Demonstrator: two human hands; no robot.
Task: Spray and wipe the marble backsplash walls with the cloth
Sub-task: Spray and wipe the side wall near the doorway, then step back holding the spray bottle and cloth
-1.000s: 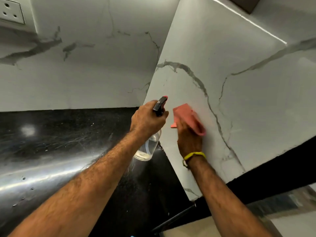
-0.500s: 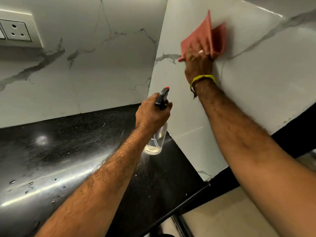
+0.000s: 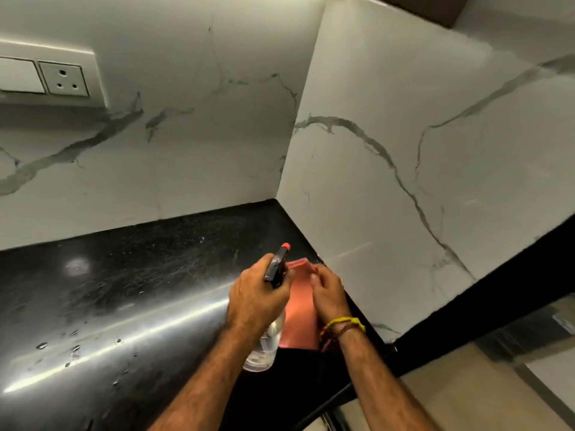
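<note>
Down from the upper part of the right-hand wall comes the right hand [image 3: 328, 293], which half a second ago pressed the cloth [image 3: 300, 309] high on the marble and now holds it low in front of the body, above the black countertop [image 3: 124, 290] and away from both walls. Its fingers are curled round the pink cloth's top edge, and the cloth hangs down between the two hands. Just beside it, the left hand [image 3: 258, 303] is clenched round the neck of the spray bottle [image 3: 264, 343], black trigger head and red nozzle pointing up, clear body hanging below the fist. No writing or label can be read on the bottle. Yellow and red threads [image 3: 343, 325] circle the right wrist. Grey-veined marble backsplash walls [image 3: 389, 88] meet in a corner ahead; a white socket plate [image 3: 63, 79] sits on the left wall. Water drops [image 3: 73, 349] bead on the countertop's left part.
</note>
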